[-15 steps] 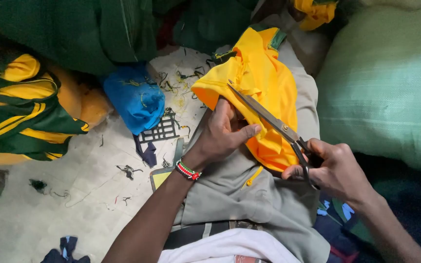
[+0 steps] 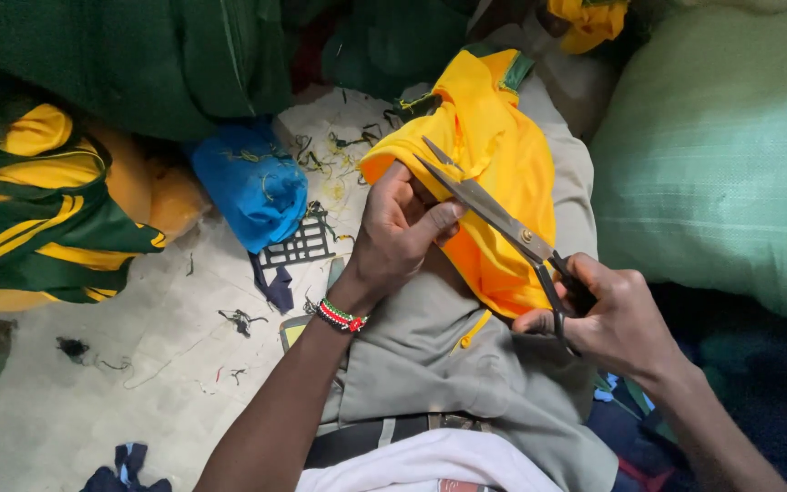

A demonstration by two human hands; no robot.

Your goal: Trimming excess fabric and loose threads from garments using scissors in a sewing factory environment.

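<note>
Yellow knit fabric garment (image 2: 503, 173) lies over the lap, left hand (image 2: 393, 232) fingers pinching its edge, right hand (image 2: 612, 319) fingers looped through parted steel scissors (image 2: 494, 210), whose blades could nick the nearby thumb.

Garment: a bright yellow knitted cloth garment (image 2: 494, 173), matt and soft, with a dark green ribbed trim at its top edge.
Scissors: long grey metal scissors (image 2: 489, 205), blades dull with a faint sheen, a small brass-coloured pivot screw, black handle loops (plastic or painted, hard to tell).
Wristband: a beaded wristband in red, white and green (image 2: 341, 316), its small beads slightly glossy.
Trousers: grey-khaki woven cloth trousers (image 2: 430, 355), matt and smooth.
Bag: a crumpled blue plastic bag (image 2: 252, 187), thin and slightly shiny.
Sack: a pale green woven sack (image 2: 721, 155), coarse weave, matt.
Floor: a pale floor (image 2: 93, 401), rough and dusty, strewn with thread scraps.
</note>
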